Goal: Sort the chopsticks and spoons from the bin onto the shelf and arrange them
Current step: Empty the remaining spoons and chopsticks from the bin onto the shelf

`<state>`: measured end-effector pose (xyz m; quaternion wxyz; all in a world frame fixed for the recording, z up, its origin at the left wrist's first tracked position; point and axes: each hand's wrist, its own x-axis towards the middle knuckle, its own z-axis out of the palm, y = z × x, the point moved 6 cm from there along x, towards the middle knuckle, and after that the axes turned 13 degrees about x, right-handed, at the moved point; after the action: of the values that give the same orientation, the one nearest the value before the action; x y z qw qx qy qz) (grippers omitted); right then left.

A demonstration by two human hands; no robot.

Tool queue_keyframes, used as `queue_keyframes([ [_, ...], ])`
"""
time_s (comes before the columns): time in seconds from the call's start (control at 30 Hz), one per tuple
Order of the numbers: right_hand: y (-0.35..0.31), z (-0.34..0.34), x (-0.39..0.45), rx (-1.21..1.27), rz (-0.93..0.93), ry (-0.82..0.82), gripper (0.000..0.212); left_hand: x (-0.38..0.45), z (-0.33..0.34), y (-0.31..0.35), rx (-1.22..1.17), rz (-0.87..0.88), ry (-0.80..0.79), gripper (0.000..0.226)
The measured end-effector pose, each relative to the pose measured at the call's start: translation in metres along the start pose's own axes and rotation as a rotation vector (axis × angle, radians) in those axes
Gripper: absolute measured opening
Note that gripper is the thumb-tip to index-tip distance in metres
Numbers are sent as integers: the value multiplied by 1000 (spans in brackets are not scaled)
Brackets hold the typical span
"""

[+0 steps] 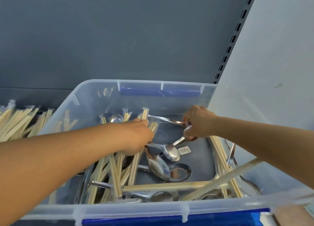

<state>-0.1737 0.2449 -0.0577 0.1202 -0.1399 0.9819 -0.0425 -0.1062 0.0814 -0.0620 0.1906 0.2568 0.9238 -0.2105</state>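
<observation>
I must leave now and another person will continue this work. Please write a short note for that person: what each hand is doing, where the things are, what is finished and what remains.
Left hand: inside the bin, closed around a bundle of wrapped chopsticks.
Right hand: also in the bin, gripping the handles of metal spoons.
Done: a pile of wrapped chopsticks already lies on the shelf, left of the bin.
Left: many chopsticks and spoons remain mixed in the bin. No spoons are visible on the shelf. Lift out what is held, place it, then arrange.
</observation>
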Motion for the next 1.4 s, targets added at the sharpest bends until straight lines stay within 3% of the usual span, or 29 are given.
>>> queue_keyframes([
  [0.17,-15,8,5,79,-68,-118,74,5,-5,-14,36,-54,189,12],
  [0.37,-17,14,-2,1,-100,-234,30,13,-7,-23,106,-58,266,19],
  [0.57,-11,8,-15,-175,-128,-238,21,10,-15,-30,-170,-139,208,9],
  [0.63,-5,0,-16,-152,-93,-213,13,10,-19,-32,-319,-183,239,15],
  [0.83,0,-45,-22,109,37,-49,19,7,-53,-35,-658,-280,419,17],
  [0.93,-3,-57,-30,199,49,2,16,1,-66,-36,-682,-316,401,8],
  [1.13,-33,-81,-36,270,25,58,19,-42,-71,-59,-739,-492,469,15],
  [1.4,-146,-120,-43,439,-149,126,8,-149,-36,-128,-763,-742,596,18],
])
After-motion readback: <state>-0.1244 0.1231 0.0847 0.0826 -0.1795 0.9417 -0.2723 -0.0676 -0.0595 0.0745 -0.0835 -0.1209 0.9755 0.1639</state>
